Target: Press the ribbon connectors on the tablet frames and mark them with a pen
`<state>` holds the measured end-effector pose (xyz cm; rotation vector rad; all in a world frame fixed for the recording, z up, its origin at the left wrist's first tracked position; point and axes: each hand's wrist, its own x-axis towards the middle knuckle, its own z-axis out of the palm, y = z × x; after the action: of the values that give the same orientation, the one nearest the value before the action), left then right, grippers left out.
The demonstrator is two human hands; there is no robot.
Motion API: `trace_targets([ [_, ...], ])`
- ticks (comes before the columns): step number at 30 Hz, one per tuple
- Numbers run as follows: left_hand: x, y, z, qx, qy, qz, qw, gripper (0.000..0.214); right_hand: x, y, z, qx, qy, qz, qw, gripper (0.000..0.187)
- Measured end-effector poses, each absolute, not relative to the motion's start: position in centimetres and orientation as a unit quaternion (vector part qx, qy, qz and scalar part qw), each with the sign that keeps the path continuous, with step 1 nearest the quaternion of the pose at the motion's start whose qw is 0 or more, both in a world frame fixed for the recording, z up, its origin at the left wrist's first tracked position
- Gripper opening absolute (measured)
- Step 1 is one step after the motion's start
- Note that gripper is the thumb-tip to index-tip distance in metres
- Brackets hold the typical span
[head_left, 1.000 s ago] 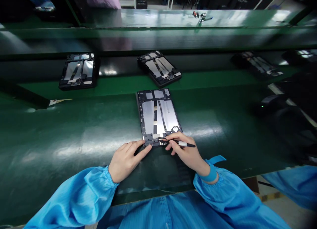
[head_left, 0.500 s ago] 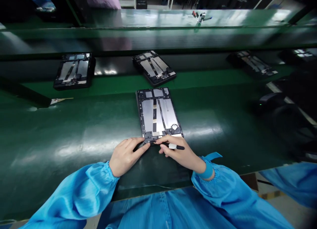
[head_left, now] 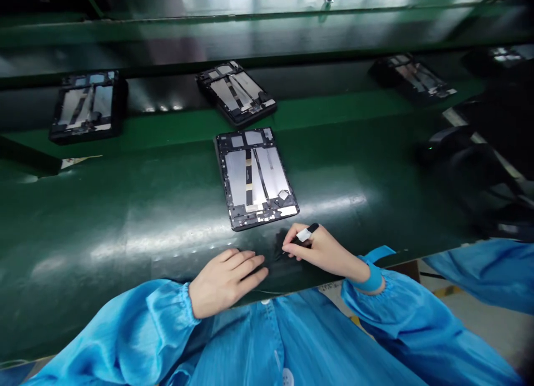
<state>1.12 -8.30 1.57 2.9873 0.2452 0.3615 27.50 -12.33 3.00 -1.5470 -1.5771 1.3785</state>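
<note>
Tablet frame (head_left: pixel 254 177) lies mid-frame, long axis pointing away from the person, tipped slightly left; right hand (head_left: pixel 321 252), the nearer, pinches a slim black tool (head_left: pixel 306 234), while left hand (head_left: pixel 227 280) lies open, empty, below.

The surface of the long green bench (head_left: pixel 125 230) is seen as smooth and very glossy. The black tablet frame (head_left: pixel 267 214) appears as matt plastic, with dull silver metal sheets (head_left: pixel 236 177) inside, and the bright blue sleeve (head_left: pixel 120 330) is made from shiny cloth.
</note>
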Motion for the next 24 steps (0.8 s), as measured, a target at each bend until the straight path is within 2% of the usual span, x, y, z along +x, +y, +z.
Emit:
trace_targets([
  [4, 1.9, -8.6, 1.3, 0.988, 0.072, 0.111, 0.078, 0.033, 27.2, -11.5, 3.4, -0.544, -0.682, 0.425, 0.244, 0.013],
  [10, 2.0, -8.5, 0.8, 0.986, 0.075, 0.117, 0.097, 0.033, 26.6, -10.9, 3.3, -0.515, -0.681, 0.471, 0.220, 0.016],
  [13, 2.0, -8.6, 0.8, 0.985, 0.078, 0.122, 0.098, 0.033, 26.6, -11.3, 2.7, -0.515, -0.658, 0.490, 0.247, 0.016],
  [19, 1.8, -8.2, 1.5, 0.976, 0.106, 0.148, 0.117, 0.032, 27.4, -9.7, 3.5, -0.517, -0.501, 0.586, 0.371, 0.022],
  [22, 1.2, -6.5, 2.0, 0.960, 0.169, 0.197, 0.108, 0.028, 26.9, -6.8, 4.7, -0.524, -0.487, 0.587, 0.380, 0.026],
  [24, 0.8, -5.3, 2.1, 0.949, 0.207, 0.223, 0.082, 0.024, 26.1, -4.7, 5.0, -0.513, -0.481, 0.616, 0.356, 0.030],
])
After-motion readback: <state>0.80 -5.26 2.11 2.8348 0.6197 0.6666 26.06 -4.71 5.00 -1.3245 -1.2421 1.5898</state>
